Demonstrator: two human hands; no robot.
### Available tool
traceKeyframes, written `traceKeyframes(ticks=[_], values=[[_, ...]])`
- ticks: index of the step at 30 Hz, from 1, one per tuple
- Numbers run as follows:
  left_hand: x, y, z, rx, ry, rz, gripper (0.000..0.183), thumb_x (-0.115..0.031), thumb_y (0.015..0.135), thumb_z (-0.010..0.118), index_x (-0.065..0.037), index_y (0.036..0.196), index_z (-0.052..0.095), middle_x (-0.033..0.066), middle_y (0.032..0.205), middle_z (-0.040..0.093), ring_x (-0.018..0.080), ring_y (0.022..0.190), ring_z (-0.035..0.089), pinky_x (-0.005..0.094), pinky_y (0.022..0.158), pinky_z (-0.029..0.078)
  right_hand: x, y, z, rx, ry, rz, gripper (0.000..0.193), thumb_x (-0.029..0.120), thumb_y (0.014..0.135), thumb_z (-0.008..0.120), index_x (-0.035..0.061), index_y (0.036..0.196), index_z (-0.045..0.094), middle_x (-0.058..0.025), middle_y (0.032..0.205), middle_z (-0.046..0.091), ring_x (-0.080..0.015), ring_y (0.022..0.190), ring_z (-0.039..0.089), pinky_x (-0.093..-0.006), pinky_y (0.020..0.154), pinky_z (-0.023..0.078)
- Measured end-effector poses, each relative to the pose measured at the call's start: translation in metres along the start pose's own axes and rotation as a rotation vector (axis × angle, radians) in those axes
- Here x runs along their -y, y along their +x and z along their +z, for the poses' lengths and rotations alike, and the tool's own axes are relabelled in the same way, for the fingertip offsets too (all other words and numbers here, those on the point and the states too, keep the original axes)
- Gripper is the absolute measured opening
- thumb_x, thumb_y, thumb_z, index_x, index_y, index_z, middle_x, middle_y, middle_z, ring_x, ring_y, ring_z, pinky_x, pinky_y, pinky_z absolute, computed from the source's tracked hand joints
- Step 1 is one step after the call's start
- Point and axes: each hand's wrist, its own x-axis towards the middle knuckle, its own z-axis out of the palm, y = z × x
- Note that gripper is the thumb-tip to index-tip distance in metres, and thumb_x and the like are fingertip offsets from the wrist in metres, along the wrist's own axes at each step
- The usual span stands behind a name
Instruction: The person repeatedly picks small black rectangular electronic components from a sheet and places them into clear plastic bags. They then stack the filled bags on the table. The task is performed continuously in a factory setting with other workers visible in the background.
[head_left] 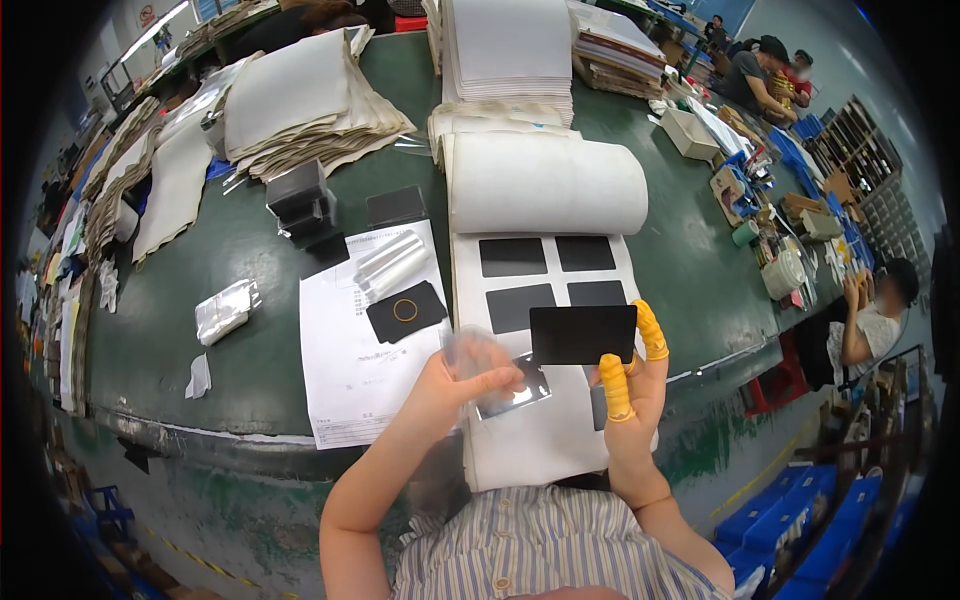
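Observation:
My right hand (645, 415) wears yellow finger cots on two fingers. It pinches a plain black card (583, 335) by its right end, above an open white sheet (540, 440). A clear plastic sleeve (518, 388) is held in my closed left hand (478, 375), just left of the card. Several black cards lie in rows on the sheet, among them an upper left card (512, 257) and an upper right card (586, 253); others are partly hidden by my right hand and its card.
Left of the sheet, a printed paper (340, 390) carries clear sleeves (392, 268) and black cards (430, 302) topped by a yellow rubber band (405, 310). Beyond stand a dark stack (300, 195) and thick paper piles (290, 100). People sit at the right (870, 335) and far right.

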Motion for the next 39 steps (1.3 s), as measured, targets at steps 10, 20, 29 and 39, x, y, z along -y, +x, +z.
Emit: traceKeyframes(ticks=[10, 20, 29, 39], values=[[0.005, -0.002, -0.001, -0.030, 0.158, -0.032, 0.035, -0.003, 0.067, 0.081, -0.004, 0.092, 0.056, 0.0042, 0.082, 0.064, 0.0127, 0.080, 0.063, 0.0259, 0.075, 0.049, 0.002, -0.007, 0.005, -0.002, -0.046, -0.100, 0.046, 0.003, 0.093, 0.051, -0.0014, 0.135, 0.033, -0.0092, 0.109, 0.054, -0.0108, 0.081, 0.053, -0.0237, 0.072, 0.046], [0.002, -0.003, 0.003, -0.060, 0.201, -0.068, 0.043, -0.003, 0.065, 0.082, -0.003, 0.099, 0.055, 0.0076, 0.085, 0.067, 0.0133, 0.078, 0.064, 0.0268, 0.074, 0.049, -0.001, -0.008, 0.005, 0.061, -0.069, -0.117, 0.043, 0.003, 0.091, 0.056, -0.0030, 0.130, 0.041, -0.0112, 0.112, 0.057, -0.0152, 0.089, 0.058, -0.0260, 0.075, 0.048], [0.009, -0.001, -0.004, -0.090, 0.137, -0.034, 0.041, -0.003, 0.068, 0.079, -0.001, 0.102, 0.056, 0.0091, 0.082, 0.067, 0.0148, 0.075, 0.065, 0.0274, 0.070, 0.051, 0.009, 0.005, 0.000, 0.143, -0.425, -0.037, 0.039, 0.007, 0.087, 0.062, -0.0008, 0.124, 0.053, -0.0110, 0.101, 0.064, -0.0169, 0.086, 0.061, -0.0275, 0.073, 0.049], [-0.001, 0.000, -0.003, -0.141, -0.111, -0.018, 0.045, -0.006, 0.073, 0.077, -0.001, 0.110, 0.054, 0.0084, 0.100, 0.062, 0.0129, 0.084, 0.061, 0.0260, 0.075, 0.050, 0.001, 0.005, 0.010, 0.069, -0.416, -0.086, 0.046, 0.012, 0.082, 0.070, 0.0000, 0.123, 0.053, -0.0114, 0.095, 0.062, -0.0173, 0.074, 0.058, -0.0275, 0.069, 0.048]])
